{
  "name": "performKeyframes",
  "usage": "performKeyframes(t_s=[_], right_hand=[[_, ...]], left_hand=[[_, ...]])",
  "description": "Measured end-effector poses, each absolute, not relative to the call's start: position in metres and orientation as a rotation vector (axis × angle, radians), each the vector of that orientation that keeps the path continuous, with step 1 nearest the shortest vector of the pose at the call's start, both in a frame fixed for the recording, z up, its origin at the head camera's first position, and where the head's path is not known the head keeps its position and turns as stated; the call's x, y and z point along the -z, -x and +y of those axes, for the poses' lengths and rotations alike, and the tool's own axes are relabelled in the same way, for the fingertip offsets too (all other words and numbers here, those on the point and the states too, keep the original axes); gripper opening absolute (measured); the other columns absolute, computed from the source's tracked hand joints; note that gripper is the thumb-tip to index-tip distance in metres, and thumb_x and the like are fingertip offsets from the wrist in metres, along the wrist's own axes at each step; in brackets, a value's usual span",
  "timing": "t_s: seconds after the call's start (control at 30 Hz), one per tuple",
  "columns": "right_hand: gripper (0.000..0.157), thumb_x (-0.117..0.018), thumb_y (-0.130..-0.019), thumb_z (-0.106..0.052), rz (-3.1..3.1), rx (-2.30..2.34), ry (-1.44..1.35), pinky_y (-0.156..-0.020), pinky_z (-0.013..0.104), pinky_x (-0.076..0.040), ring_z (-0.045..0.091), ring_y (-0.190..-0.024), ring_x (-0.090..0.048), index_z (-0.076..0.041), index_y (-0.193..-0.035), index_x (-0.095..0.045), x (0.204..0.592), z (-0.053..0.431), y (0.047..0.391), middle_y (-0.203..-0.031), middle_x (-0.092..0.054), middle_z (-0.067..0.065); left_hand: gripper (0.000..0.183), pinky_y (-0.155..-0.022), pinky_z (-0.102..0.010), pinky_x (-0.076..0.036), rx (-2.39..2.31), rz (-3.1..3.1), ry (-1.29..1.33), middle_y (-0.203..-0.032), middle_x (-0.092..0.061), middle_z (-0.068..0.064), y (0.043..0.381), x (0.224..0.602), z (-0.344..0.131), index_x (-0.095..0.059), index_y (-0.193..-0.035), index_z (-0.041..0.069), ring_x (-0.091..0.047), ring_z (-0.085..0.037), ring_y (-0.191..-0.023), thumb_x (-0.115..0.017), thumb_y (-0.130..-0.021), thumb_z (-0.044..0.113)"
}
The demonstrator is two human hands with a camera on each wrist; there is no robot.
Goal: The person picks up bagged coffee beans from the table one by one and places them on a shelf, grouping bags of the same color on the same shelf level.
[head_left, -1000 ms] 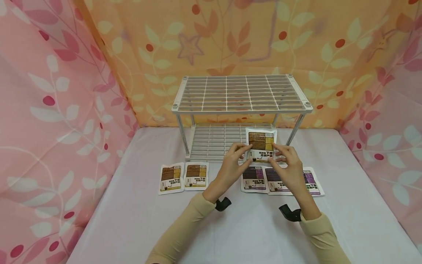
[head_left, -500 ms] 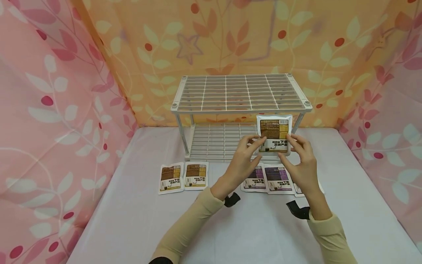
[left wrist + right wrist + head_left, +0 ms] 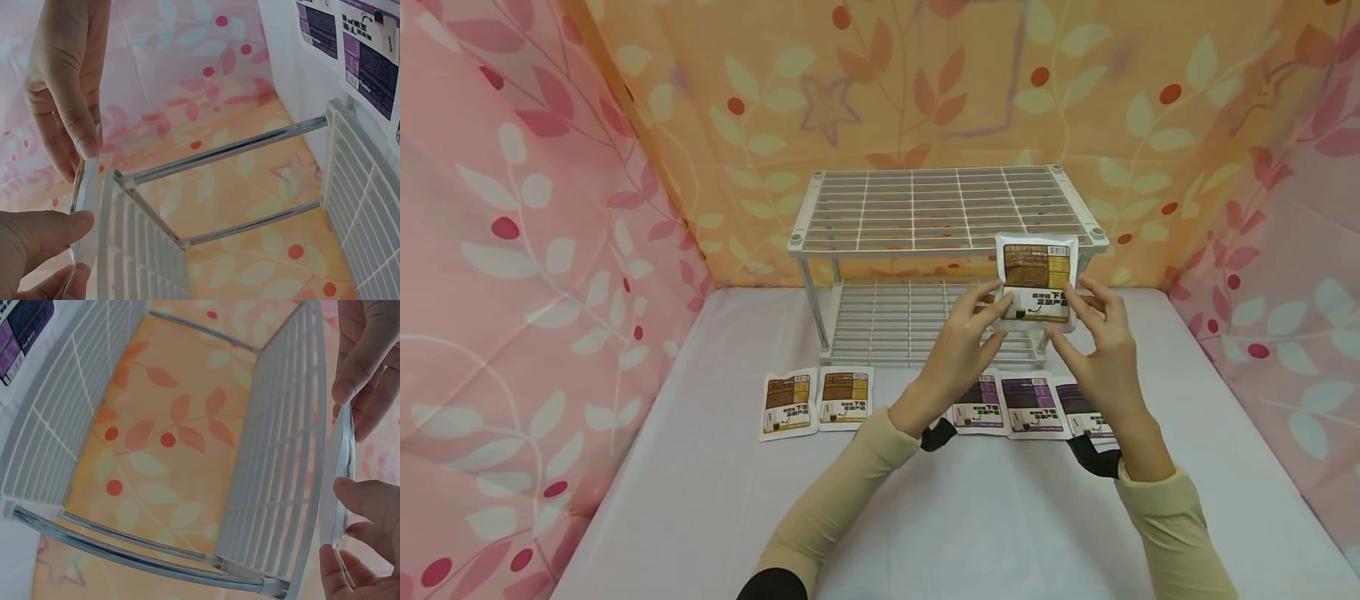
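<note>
Both hands hold one white sachet (image 3: 1036, 279) upright, its brown and yellow printed face toward me. My left hand (image 3: 958, 354) pinches its left edge and my right hand (image 3: 1108, 362) its right edge. The sachet stands in front of the right front part of the white wire rack (image 3: 940, 208), overlapping the upper shelf's edge in the head view. Both wrist views show the sachet (image 3: 87, 206) nearly edge-on, close beside the upper shelf (image 3: 275, 456); whether it touches the rack I cannot tell. The fingertips behind the sachet are partly hidden in the head view.
Two brown-printed sachets (image 3: 846, 398) lie side by side on the white table (image 3: 700, 517) at the rack's front left. Three purple-printed sachets (image 3: 1030, 406) lie in a row at the front right, partly behind the hands. The lower shelf (image 3: 887, 325) sits near the table. Patterned cloth (image 3: 910, 83) encloses the back and sides.
Both hands have lifted the sachet up and to the right, from before the lower shelf to the upper shelf's front edge. The purple sachets at right are now less covered.
</note>
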State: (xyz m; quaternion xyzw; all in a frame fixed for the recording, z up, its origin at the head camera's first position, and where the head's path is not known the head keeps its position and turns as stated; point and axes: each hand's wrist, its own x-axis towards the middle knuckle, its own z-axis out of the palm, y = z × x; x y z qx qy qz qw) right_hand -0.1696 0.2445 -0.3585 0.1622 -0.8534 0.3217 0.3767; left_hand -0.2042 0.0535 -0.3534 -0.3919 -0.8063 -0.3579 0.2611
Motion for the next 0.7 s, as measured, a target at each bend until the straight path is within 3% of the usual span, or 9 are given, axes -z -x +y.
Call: performKeyframes(t_s=[0.13,0.7], right_hand=[[0.062,-0.071,-0.066,0.004,-2.155,-0.817,-0.441,-0.094,0.038,-0.038,0.026,-0.111,-0.044,-0.008,-0.124,-0.050,0.351,0.246,0.174,-0.131,-0.041,0.009],[0.048,-0.068,-0.070,0.004,-2.095,-0.737,-0.563,-0.096,0.020,-0.034,0.025,-0.114,-0.045,-0.007,-0.116,-0.057,0.327,0.260,0.199,-0.123,-0.050,0.010]], left_hand=[[0.040,-0.091,-0.012,-0.035,0.966,-2.157,1.054,-0.131,-0.040,-0.011,0.208,0.347,0.054,-0.054,-0.118,0.005,-0.046,-0.017,-0.111,-0.062,-0.080,0.009],[0.037,-0.091,-0.017,-0.037,0.875,-2.140,1.035,-0.126,-0.047,-0.008,0.225,0.321,0.061,-0.053,-0.120,0.009,-0.045,-0.016,-0.115,-0.058,-0.084,0.017]])
